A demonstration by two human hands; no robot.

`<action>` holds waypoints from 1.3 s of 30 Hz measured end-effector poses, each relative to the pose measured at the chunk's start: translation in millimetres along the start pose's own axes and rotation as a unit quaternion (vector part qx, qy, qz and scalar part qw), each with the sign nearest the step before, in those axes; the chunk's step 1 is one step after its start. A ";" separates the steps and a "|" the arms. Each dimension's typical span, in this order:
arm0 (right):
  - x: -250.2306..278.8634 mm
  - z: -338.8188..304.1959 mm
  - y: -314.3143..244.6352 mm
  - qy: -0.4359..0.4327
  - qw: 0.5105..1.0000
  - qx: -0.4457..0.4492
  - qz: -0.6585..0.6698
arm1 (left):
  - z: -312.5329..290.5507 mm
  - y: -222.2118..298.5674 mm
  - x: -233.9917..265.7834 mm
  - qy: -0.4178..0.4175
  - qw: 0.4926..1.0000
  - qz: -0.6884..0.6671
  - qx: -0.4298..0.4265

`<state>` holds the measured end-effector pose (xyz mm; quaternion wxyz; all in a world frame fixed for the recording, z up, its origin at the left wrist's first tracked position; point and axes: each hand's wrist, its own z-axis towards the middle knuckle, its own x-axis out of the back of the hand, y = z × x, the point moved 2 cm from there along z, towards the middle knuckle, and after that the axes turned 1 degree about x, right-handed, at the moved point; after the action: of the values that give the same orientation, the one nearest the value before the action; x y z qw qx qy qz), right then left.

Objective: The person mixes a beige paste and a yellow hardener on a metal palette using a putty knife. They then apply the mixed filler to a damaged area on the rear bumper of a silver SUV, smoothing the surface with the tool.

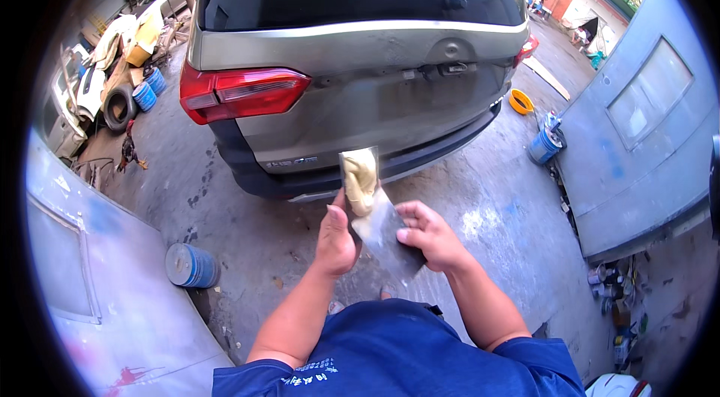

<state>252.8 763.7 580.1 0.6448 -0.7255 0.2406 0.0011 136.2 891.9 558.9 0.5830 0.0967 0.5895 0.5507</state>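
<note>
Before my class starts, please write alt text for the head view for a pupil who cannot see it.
A person's left hand holds a flat plate bearing cream paste; the right hand holds a broad scraper. Beyond stands a grey car, seen from behind.

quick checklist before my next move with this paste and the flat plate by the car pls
1. Plate held by the left hand: ok.
2. Cream paste on the plate: ok, a thick smear.
3. Spreader held in the right hand: ok.
4. Paste evenly mixed: cannot tell.
5. Tailgate shut: ok, it looks closed.
6. Blue bucket away from the car's bumper: ok, it stands apart, to the left.
</note>
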 end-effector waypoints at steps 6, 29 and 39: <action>9.2 23.9 -40.9 -0.010 0.987 0.100 0.121 | -5.7 4.2 9.1 -0.073 0.947 0.312 -0.033; -27.6 17.5 -41.6 0.031 0.766 0.316 -0.559 | -4.8 0.9 21.1 0.080 0.995 -0.033 0.048; -24.5 -5.4 -73.4 0.005 0.745 0.393 -0.539 | -7.8 9.9 33.4 0.004 0.977 -0.161 0.140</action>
<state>255.2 771.0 657.2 0.7645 -0.4172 -0.2082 -0.4452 114.7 916.7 544.7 0.6422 0.0784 0.6710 0.3621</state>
